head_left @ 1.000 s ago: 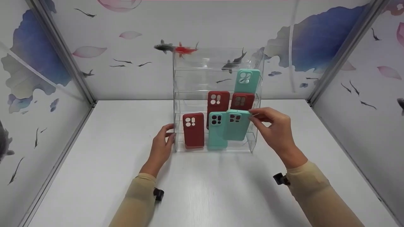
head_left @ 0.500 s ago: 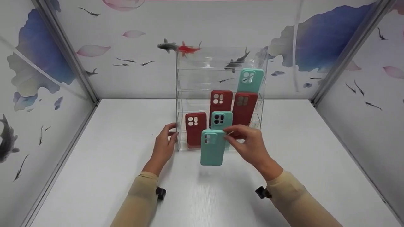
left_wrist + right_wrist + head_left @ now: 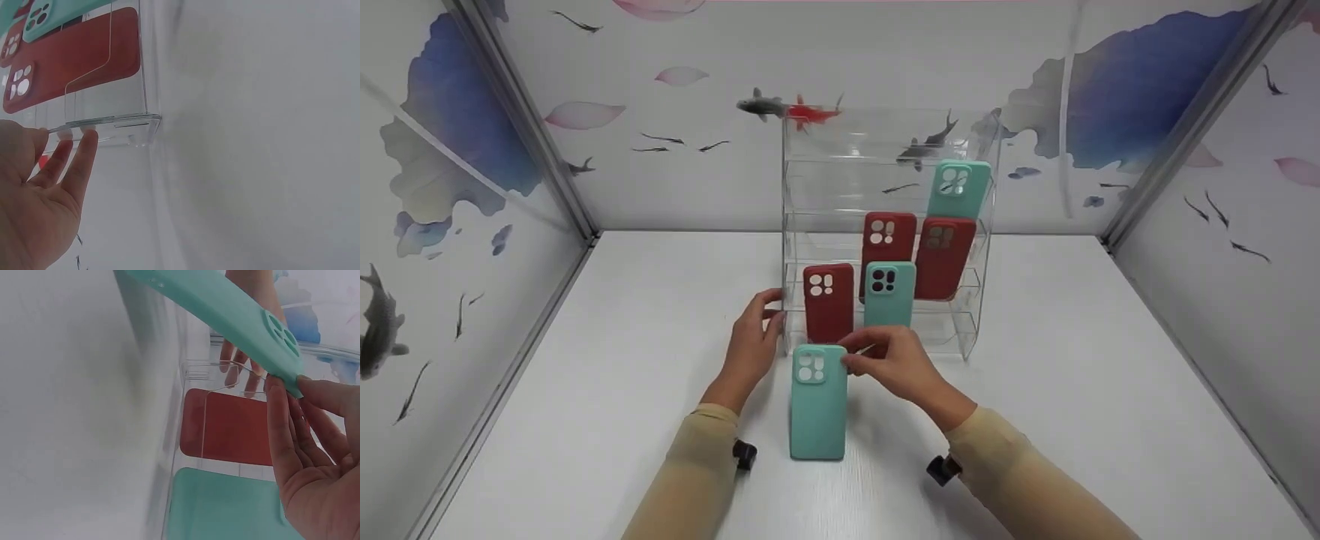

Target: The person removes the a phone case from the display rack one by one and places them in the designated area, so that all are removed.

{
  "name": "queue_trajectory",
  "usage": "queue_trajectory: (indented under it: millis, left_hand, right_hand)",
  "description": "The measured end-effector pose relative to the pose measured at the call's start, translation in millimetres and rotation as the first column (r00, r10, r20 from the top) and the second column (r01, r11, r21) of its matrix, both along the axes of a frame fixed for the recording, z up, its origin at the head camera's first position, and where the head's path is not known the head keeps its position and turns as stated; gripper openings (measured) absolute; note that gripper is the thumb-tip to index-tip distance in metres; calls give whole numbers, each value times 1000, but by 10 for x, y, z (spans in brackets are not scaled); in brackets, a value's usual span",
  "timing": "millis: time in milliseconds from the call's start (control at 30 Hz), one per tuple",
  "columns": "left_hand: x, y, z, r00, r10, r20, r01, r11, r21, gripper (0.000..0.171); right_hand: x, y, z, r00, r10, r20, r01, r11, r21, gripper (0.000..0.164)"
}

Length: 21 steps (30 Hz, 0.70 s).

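My right hand (image 3: 896, 364) pinches the top right corner of a mint green phone case (image 3: 817, 412) between thumb and fingers, in front of the rack. The case hangs with its camera cutouts at the top; I cannot tell whether its lower end meets the table. A clear tiered display rack (image 3: 937, 345) stands behind. My left hand (image 3: 750, 337) touches the rack's left side panel; in the left wrist view its fingers (image 3: 80, 169) reach up against the clear wall. The front tier bears a red case (image 3: 829, 300) and a mint case (image 3: 889, 292).
Higher tiers hold two more red cases, one in the middle (image 3: 889, 231) and one at the right (image 3: 945, 259), with another mint case (image 3: 960, 187) above. The white table (image 3: 1072, 390) lies between printed walls (image 3: 885, 45).
My right hand has carried the mint phone case from the rack's lower right forward and left, down to the table area in front. The left hand keeps its place at the rack's side.
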<state>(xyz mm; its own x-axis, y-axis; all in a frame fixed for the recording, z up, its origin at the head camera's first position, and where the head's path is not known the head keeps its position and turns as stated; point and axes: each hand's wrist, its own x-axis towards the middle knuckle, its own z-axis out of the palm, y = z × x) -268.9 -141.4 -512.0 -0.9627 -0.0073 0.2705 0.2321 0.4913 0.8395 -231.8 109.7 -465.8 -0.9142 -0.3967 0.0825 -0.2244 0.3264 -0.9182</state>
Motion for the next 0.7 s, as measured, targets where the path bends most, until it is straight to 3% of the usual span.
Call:
queue_trajectory:
  millis: [267, 400, 700]
  left_hand:
    - [18, 12, -8, 1000, 7, 8, -6, 1000, -10, 39]
    - [23, 14, -3, 1000, 1, 16, -1, 1000, -16, 39]
    - [2, 19, 5, 1000, 1, 16, -1, 1000, -11, 41]
  right_hand:
    - [-155, -61, -198, 991, 43, 124, -52, 996, 73, 23]
    - [-189, -104, -275, 986, 27, 163, -46, 993, 113, 22]
    - [-211, -185, -387, 987, -4, 162, -26, 983, 183, 18]
